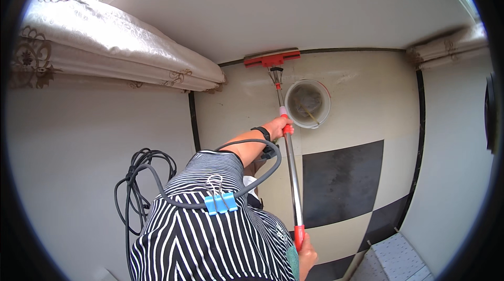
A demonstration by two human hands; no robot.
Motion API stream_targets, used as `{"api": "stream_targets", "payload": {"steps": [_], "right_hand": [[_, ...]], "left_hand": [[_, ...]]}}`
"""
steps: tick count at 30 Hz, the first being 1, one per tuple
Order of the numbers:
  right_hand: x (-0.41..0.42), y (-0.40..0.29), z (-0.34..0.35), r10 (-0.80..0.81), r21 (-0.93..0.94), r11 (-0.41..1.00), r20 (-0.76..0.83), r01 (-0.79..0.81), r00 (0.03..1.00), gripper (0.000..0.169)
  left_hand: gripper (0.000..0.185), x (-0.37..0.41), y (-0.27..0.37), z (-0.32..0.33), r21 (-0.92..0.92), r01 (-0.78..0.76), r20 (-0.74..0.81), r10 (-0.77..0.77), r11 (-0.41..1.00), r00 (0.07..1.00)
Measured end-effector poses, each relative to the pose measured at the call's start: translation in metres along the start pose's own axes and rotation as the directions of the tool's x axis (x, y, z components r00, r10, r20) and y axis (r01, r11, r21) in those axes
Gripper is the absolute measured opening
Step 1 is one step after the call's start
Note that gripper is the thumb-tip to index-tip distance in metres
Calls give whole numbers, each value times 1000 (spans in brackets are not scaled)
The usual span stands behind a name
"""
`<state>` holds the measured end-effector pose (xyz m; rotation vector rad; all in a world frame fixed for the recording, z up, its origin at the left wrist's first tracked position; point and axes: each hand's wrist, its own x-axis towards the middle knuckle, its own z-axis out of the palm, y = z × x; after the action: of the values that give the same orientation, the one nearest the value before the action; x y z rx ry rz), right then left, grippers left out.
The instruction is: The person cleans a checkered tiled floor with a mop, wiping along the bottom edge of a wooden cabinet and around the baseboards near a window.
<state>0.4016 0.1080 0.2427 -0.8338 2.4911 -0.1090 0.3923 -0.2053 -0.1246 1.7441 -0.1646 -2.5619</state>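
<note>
A sponge mop with a red head (272, 59) lies across the floor in front of me, its head against the base of the far wall. My left hand (280, 126), with a black band on the wrist, is closed around the upper red collar of its steel pole (293, 178). Lower down, my right hand (307, 255) grips the red end of the pole. Just right of the mop's neck stands a white bucket (327, 104). It holds cloudy grey water, and a thin yellowish strip crosses its inside.
Pale curtains (130, 56) hang on the left, and another curtain (449, 47) on the right. The floor has cream and dark tiles (342, 180). A grey cable (271, 174) is held to my striped shirt by a blue clip (221, 203). A speckled pale block (401, 255) stands lower right.
</note>
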Motion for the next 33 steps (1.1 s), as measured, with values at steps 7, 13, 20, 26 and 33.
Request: {"api": "stream_targets", "payload": {"steps": [7, 13, 20, 26, 33], "right_hand": [[9, -34, 7, 42, 108, 994, -69, -35, 997, 32], [6, -38, -5, 79, 120, 990, -32, -75, 996, 33], [-24, -37, -9, 76, -8, 997, 1, -76, 997, 32], [-48, -44, -2, 86, 3, 996, 17, -86, 996, 30], [-51, -56, 9, 92, 22, 995, 28, -92, 995, 29]], "left_hand": [[13, 3, 28, 7, 61, 15, -60, -12, 998, 998], [15, -12, 15, 1, 44, 22, -35, -21, 999, 999], [17, -31, -2, -31, 9, 70, -17, -70, 998, 997], [13, -63, 11, -58, 68, 26, -86, -20, 997, 996], [14, -78, 17, -104, 74, 78, -139, -67, 994, 988]]}}
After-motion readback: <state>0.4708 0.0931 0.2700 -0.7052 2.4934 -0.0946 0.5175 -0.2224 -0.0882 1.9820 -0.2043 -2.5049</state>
